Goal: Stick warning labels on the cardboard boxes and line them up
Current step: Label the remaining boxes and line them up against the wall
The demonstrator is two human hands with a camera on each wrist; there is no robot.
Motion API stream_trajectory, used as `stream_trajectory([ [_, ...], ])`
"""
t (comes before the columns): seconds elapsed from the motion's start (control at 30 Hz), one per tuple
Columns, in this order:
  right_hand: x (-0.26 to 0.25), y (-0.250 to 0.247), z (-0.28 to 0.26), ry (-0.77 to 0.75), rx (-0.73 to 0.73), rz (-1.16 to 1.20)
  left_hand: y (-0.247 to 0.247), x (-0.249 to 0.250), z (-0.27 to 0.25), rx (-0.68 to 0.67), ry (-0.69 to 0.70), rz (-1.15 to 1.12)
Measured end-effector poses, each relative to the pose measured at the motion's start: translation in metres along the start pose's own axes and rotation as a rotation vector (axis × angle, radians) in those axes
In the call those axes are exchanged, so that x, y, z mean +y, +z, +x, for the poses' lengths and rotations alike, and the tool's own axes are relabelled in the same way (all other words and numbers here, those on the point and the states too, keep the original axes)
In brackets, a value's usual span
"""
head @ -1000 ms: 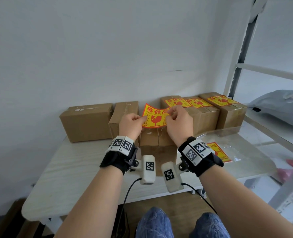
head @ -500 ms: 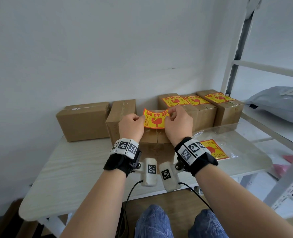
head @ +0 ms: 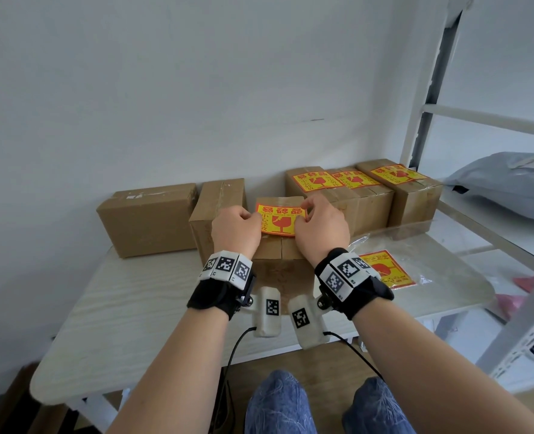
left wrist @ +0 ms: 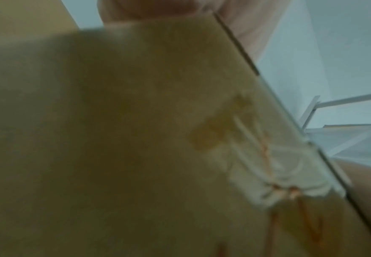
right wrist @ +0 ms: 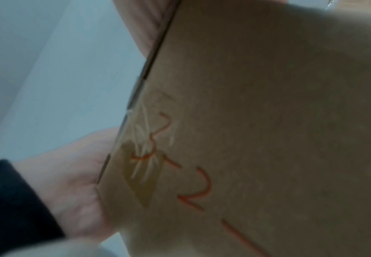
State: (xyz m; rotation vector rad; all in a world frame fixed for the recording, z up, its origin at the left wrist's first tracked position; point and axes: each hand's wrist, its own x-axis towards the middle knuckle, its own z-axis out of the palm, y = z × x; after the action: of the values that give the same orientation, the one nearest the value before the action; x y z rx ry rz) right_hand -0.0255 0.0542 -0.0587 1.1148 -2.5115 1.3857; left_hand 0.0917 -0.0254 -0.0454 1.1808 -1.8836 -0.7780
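Note:
A yellow and red warning label (head: 279,221) lies on top of the cardboard box (head: 278,270) in front of me. My left hand (head: 237,228) pinches the label's left edge and my right hand (head: 320,225) pinches its right edge. Both wrist views are blurred and filled by the box's brown side (left wrist: 136,139) (right wrist: 268,121), with red writing on it. Three labelled boxes (head: 347,195) stand in a row at the back right. Two unlabelled boxes (head: 148,219) (head: 218,198) stand at the back left.
A clear plastic bag with more labels (head: 388,270) lies on the white table (head: 118,308) to the right. A white metal shelf frame (head: 422,120) rises at the right, with a grey bag (head: 510,183) on it. The wall is close behind the boxes.
Both hands have lowered the label from the air down onto the top of the box in front of me. The label, curved before, now lies flatter.

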Motion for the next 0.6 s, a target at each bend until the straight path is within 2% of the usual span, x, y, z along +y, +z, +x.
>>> stream_trajectory([
  [0.17, -0.004, -0.007, -0.003, -0.011, -0.049, -0.127, -0.001, 0.003, -0.004, 0.042, 0.002, 0.114],
  [0.3, -0.006, -0.013, -0.005, -0.056, -0.125, -0.258, -0.001, 0.004, -0.004, 0.025, -0.001, 0.191],
  [0.43, 0.000, -0.014, -0.004, -0.031, -0.251, -0.229, -0.002, -0.001, -0.004, -0.012, -0.039, 0.184],
  [0.6, 0.002, -0.017, -0.003, -0.008, -0.418, -0.189, -0.003, -0.005, -0.001, -0.138, 0.142, 0.179],
])
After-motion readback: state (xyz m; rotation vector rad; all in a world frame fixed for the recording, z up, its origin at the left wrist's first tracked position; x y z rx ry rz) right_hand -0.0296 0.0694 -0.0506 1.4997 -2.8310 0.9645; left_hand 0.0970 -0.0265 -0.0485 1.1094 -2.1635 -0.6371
